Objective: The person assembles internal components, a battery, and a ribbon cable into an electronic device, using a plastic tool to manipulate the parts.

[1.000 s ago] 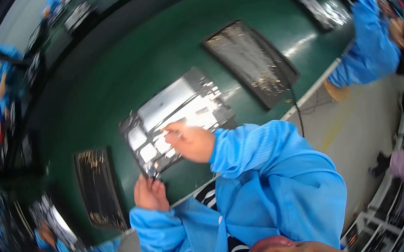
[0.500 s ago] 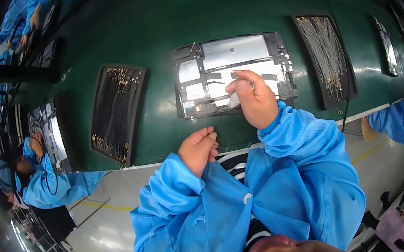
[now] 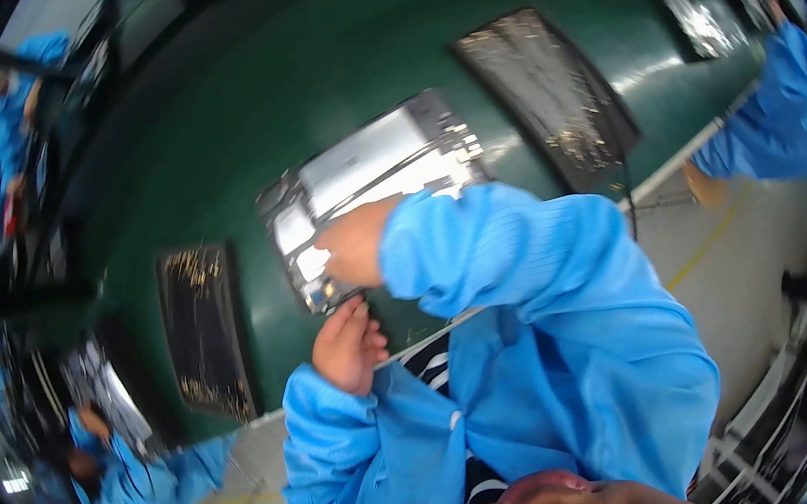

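A flat metal panel point(image 3: 371, 195), silver and grey with a pale sheet across its face, lies on the green table point(image 3: 302, 83) just above the middle of the frame. The right hand point(image 3: 354, 245) rests on the panel's lower left part, fingers bent down onto the surface; whether they pinch anything cannot be told. The left hand point(image 3: 346, 345) sits at the panel's near corner, fingers curled together, touching its edge. This looks like close work on the panel's face, calling for steady pressure with the left hand bracing. Dark trays point(image 3: 203, 327) lie at left and upper right point(image 3: 550, 93).
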`<state>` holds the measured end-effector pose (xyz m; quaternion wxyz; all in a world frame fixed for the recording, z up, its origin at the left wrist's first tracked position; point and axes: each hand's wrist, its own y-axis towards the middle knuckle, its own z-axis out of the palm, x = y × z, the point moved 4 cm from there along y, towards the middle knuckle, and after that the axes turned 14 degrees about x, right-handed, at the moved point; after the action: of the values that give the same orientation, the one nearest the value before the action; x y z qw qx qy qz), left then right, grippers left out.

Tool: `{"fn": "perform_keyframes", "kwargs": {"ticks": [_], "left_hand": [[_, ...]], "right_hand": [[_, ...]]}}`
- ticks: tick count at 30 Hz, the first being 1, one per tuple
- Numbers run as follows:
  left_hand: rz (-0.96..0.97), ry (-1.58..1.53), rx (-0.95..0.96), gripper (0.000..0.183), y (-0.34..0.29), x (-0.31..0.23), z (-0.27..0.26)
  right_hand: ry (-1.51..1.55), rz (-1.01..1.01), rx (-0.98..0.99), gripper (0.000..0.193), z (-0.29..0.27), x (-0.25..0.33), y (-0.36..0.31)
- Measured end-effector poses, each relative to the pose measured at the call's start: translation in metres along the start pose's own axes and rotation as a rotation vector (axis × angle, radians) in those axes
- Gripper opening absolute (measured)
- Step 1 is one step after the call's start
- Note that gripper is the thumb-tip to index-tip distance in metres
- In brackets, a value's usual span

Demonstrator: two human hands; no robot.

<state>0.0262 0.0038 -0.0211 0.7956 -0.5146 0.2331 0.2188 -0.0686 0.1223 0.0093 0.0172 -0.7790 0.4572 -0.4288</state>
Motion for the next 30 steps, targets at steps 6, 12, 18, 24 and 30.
{"fn": "perform_keyframes", "kwargs": {"ticks": [6,12,18,24,30], "left_hand": [[0.050,-0.148,0.181,0.032,0.002,0.002,-0.006],[0.113,-0.322,0.422,0.042,0.005,0.003,-0.014],[0.055,-0.336,0.494,0.042,0.009,-0.001,-0.017],[0.001,-0.362,0.507,0.040,0.009,0.000,-0.014],[0.014,-0.376,0.509,0.038,0.008,0.001,-0.014]], "right_hand": [[0.247,0.009,-0.100,0.025,-0.024,-0.016,-0.025],[0.394,0.483,-1.034,0.028,-0.080,-0.130,-0.163],[-0.026,0.755,-0.561,0.025,-0.044,-0.137,-0.210],[-0.245,0.632,-0.716,0.021,-0.038,-0.135,-0.197],[-0.384,0.661,-0.542,0.023,-0.041,-0.132,-0.188]]}}
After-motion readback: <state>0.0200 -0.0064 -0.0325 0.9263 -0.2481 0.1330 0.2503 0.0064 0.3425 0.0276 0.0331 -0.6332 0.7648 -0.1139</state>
